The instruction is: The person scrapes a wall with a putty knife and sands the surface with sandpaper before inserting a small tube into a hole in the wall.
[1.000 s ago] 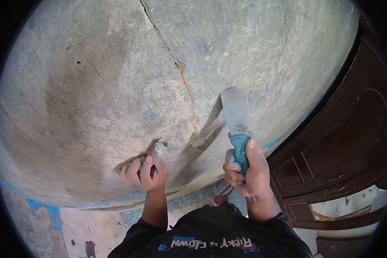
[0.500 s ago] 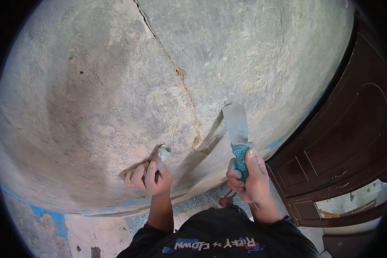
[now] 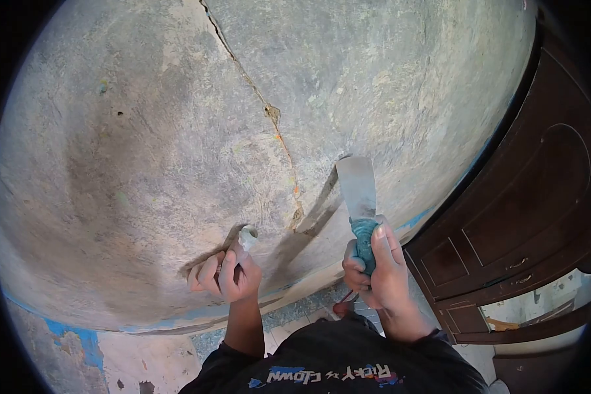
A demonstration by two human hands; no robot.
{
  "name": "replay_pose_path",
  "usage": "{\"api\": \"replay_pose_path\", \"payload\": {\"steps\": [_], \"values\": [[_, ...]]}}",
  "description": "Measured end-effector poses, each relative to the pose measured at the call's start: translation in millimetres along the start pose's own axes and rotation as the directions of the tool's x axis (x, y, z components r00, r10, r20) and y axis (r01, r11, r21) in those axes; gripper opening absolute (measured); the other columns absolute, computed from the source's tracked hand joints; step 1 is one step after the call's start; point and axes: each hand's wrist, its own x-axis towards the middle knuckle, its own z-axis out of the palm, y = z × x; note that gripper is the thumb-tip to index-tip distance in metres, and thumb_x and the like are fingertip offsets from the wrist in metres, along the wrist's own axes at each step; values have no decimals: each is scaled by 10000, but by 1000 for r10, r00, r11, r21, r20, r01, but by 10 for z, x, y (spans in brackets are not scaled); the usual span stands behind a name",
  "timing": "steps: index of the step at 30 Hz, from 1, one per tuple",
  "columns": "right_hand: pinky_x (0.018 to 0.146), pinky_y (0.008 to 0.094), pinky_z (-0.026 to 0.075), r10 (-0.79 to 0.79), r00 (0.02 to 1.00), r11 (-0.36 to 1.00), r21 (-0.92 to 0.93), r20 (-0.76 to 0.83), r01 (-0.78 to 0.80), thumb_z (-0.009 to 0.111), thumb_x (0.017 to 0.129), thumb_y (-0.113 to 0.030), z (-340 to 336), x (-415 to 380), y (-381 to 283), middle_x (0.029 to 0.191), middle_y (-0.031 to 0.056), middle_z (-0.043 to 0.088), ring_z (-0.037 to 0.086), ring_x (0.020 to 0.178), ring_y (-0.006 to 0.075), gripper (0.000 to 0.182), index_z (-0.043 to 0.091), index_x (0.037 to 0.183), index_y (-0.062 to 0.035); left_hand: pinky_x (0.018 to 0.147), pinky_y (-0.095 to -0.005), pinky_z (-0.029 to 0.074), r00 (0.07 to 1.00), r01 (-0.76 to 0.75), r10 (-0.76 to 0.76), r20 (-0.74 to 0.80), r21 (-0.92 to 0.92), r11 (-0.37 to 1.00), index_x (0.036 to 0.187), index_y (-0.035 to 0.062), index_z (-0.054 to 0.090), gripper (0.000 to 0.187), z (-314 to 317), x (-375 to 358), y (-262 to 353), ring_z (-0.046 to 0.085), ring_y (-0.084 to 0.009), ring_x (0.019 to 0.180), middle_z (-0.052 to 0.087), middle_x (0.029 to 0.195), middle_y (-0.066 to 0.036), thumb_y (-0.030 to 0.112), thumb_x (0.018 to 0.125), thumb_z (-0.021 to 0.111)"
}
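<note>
A putty knife (image 3: 358, 187) with a broad grey blade and a teal handle is gripped in my right hand (image 3: 389, 272). Its blade points up against the worn plaster wall (image 3: 144, 151), and a long shadow falls to its left. My left hand (image 3: 233, 276) is lower on the wall, fingers closed round a small pale rolled piece (image 3: 247, 238) whose open end faces up. Between the hands and above them, a jagged crack (image 3: 241, 71) runs down the wall and ends in a chipped spot left of the blade.
A dark wooden cabinet (image 3: 528, 217) with panelled doors stands along the right side. Blue paint remnants (image 3: 75, 338) show low on the wall at the left. Below the hands, a red-handled object (image 3: 339, 307) lies near my body.
The view has shifted slightly, so the wall and crack sit a little further left. Both hands keep their grips, with hardly any movement against the wall.
</note>
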Motion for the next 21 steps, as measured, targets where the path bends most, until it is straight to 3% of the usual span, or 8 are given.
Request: {"api": "replay_pose_path", "payload": {"steps": [7,11,14,16,19,21], "values": [[411,222,238,14,1000,1000,6,-13,-14,340,1109,-420,-21,26,13,659,46,440,311,444,76,317,468,1284,-189,817,-456,387,999,-49,49,7,-10,999,1050,55,635,235,-20,-21,-64,477,-300,941,580,964,-107,99,870,779],[415,227,248,33,999,997,70,35,-36,341,1107,-432,-106,37,77,660,48,447,311,446,80,332,463,1299,-191,823,-453,385,1000,-5,5,16,-2,1000,1054,67,644,231,-42,4,-4,473,-298,942,577,986,-114,90,866,774],[448,247,305,82,996,993,81,33,-85,331,1118,-391,-52,37,-3,670,40,471,341,469,79,269,440,1148,-147,826,-453,386,999,-40,39,16,17,999,1054,67,648,229,-11,-21,-53,470,-302,952,576,993,-117,87,862,771],[446,246,302,67,997,993,92,44,-71,332,1118,-391,-67,55,7,671,44,475,342,468,81,267,440,1142,-148,829,-455,385,998,-58,58,15,-1,998,1051,63,652,226,-17,-24,-70,467,-308,960,576,990,-115,86,860,769],[441,245,296,80,993,981,170,81,-93,337,1118,-390,-143,86,72,669,49,476,343,467,84,262,440,1132,-150,837,-416,341,1000,7,-7,4,17,1000,1054,189,649,247,0,-6,-32,432,-255,933,557,943,-11,114,862,786],[437,244,294,89,992,975,195,86,-104,340,1117,-390,-139,90,69,666,50,473,343,465,87,259,440,1126,-151,844,-416,345,1000,-9,9,-11,21,1000,1058,185,650,245,6,-15,-49,432,-256,935,558,946,-13,122,865,785]]}}
